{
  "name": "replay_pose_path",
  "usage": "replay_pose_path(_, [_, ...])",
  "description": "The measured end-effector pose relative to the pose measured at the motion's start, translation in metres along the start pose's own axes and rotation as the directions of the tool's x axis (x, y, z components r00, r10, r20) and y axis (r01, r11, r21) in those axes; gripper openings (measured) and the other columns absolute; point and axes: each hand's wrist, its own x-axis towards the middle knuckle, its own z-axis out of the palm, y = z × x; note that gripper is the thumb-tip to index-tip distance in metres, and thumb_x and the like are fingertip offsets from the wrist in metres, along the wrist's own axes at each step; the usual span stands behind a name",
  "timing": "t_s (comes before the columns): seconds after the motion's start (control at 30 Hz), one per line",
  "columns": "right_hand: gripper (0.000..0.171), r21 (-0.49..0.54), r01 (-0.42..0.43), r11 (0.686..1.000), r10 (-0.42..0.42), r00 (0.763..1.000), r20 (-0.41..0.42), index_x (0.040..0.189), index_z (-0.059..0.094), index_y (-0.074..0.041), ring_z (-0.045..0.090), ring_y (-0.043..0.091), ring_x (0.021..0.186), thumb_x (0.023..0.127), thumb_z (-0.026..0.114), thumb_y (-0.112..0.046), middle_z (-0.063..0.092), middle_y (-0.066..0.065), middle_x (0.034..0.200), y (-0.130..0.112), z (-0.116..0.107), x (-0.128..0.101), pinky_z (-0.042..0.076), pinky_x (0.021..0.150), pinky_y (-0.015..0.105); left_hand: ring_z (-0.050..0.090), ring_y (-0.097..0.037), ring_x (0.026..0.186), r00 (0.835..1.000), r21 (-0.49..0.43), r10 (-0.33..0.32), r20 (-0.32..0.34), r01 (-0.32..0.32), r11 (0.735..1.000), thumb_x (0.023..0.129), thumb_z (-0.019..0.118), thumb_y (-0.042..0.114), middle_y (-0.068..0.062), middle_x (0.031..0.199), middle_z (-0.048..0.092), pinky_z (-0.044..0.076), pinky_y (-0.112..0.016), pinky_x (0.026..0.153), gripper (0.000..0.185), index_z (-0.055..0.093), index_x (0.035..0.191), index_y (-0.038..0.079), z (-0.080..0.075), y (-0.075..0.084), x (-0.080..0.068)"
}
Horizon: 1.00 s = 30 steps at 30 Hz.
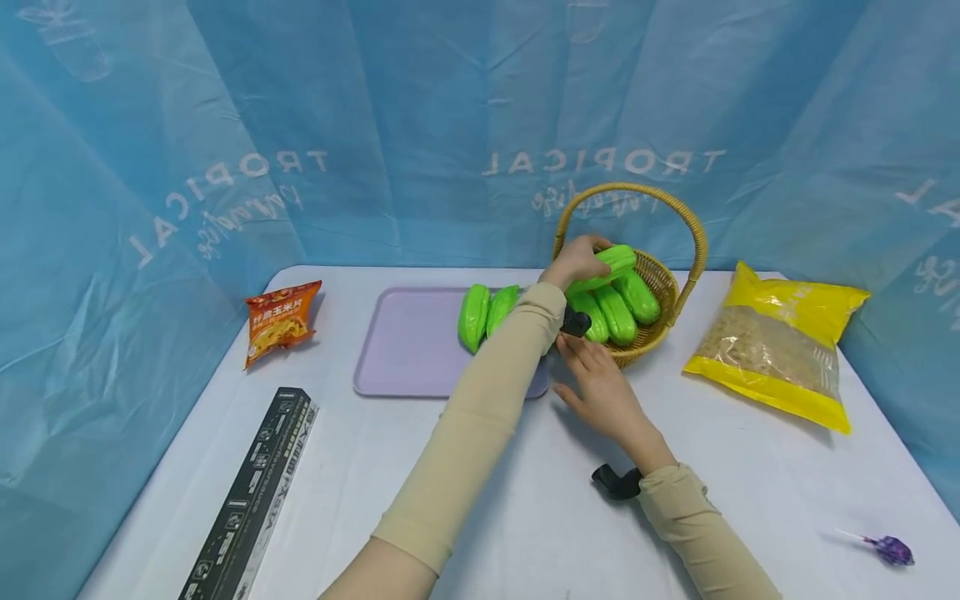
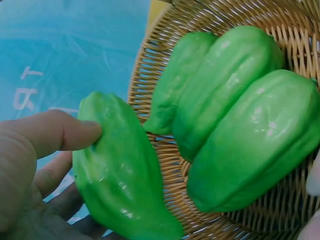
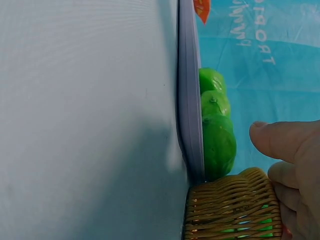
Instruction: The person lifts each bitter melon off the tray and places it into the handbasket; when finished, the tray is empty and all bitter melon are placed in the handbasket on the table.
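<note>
My left hand pinches a glossy green ridged vegetable, thumb on its upper side, at the left rim of the wicker basket. Inside the basket lie three more of the same kind, such as the green vegetable. My right hand has its fingers extended and its fingertips right at the basket's near side; in the right wrist view the thumb stands apart. To the left, green vegetables rest on the lilac tray, partly hidden behind my left forearm.
An orange snack bag stands at the far left, with a long black pasta box nearer to me. On the right are a yellow bag of flakes and a purple lollipop. The basket's tall handle arches over it.
</note>
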Motion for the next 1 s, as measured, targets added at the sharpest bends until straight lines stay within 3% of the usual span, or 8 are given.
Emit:
replay_pose_path(0.17, [0.068,-0.012,0.004,1.0,-0.005,1.0,-0.01,0.144,0.043,0.002,0.042,0.04,0.135,0.088,0.072,-0.024,0.049,0.021,0.144,-0.002,0.001,0.0,0.029,0.116,0.051,0.053,-0.017,0.12,0.998,-0.03,-0.003,-0.064,0.001,1.0,0.097,0.057,0.013,-0.003,0.146,0.048,0.047,-0.028,0.087,0.049,0.047,0.144,0.018,0.004,-0.007,0.0])
replay_pose_path(0.27, [0.068,-0.015,0.001,1.0,-0.001,1.0,-0.011,0.144,0.043,0.001,0.043,0.039,0.136,0.088,0.072,-0.025,0.049,0.02,0.144,-0.003,0.002,0.0,0.029,0.116,0.05,0.054,-0.012,0.09,0.996,-0.051,-0.007,-0.087,0.003,0.999,0.097,0.056,0.011,-0.002,0.145,0.049,0.044,-0.025,0.073,0.048,0.047,0.144,0.019,0.006,-0.011,0.003])
replay_pose_path(0.37, [0.068,-0.012,-0.003,1.0,0.003,1.0,-0.003,0.145,0.043,0.0,0.042,0.039,0.136,0.089,0.071,-0.026,0.049,0.02,0.144,-0.004,0.002,0.0,0.029,0.116,0.05,0.037,-0.008,0.058,0.995,-0.065,-0.021,-0.098,0.015,0.998,0.098,0.054,0.01,-0.001,0.146,0.048,0.036,-0.024,0.058,0.047,0.048,0.143,0.02,0.007,-0.014,0.007])
replay_pose_path(0.47, [0.067,-0.005,-0.012,1.0,0.012,1.0,0.01,0.145,0.042,0.0,0.04,0.039,0.137,0.089,0.07,-0.026,0.048,0.02,0.145,-0.004,0.002,0.0,0.028,0.117,0.05,0.026,-0.012,0.049,0.994,-0.083,-0.028,-0.102,0.02,0.996,0.099,0.052,0.01,-0.001,0.147,0.048,0.03,-0.025,0.052,0.046,0.048,0.143,0.02,0.008,-0.015,0.009])
replay_pose_path(0.6, [0.067,-0.006,-0.019,1.0,0.019,1.0,0.013,0.145,0.043,0.0,0.04,0.04,0.137,0.09,0.07,-0.027,0.048,0.021,0.145,-0.005,0.001,0.0,0.028,0.117,0.051,0.058,-0.012,0.084,0.992,-0.076,0.023,-0.125,-0.032,0.997,0.099,0.053,0.012,-0.002,0.145,0.051,0.041,-0.024,0.066,0.044,0.049,0.142,0.019,0.007,-0.014,0.006])
replay_pose_path(0.7, [0.068,-0.006,-0.016,1.0,0.016,1.0,0.009,0.145,0.042,0.0,0.041,0.039,0.137,0.089,0.07,-0.026,0.049,0.02,0.144,-0.004,0.0,0.0,0.028,0.117,0.05,0.051,-0.018,0.128,0.989,-0.078,0.09,-0.121,-0.099,0.992,0.1,0.052,0.013,-0.005,0.145,0.051,0.047,-0.027,0.088,0.041,0.05,0.141,0.016,0.006,-0.012,0.001])
replay_pose_path(0.8, [0.069,-0.009,-0.009,1.0,0.009,1.0,0.007,0.145,0.042,0.001,0.042,0.038,0.136,0.089,0.071,-0.026,0.048,0.02,0.145,-0.004,0.0,0.0,0.029,0.116,0.05,0.048,-0.019,0.132,0.986,-0.092,0.133,-0.099,-0.142,0.986,0.101,0.05,0.014,-0.006,0.144,0.051,0.047,-0.031,0.098,0.04,0.05,0.141,0.015,0.004,-0.006,-0.002])
replay_pose_path(1.0, [0.071,-0.026,-0.006,1.0,0.006,1.0,0.016,0.146,0.039,0.003,0.039,0.035,0.138,0.09,0.07,-0.027,0.042,0.019,0.15,-0.003,-0.001,0.0,0.026,0.118,0.046,0.052,-0.017,0.127,0.982,-0.082,0.177,-0.067,-0.182,0.98,0.101,0.052,0.02,-0.004,0.141,0.054,0.047,-0.027,0.097,0.04,0.05,0.141,0.018,-0.002,0.01,-0.007])
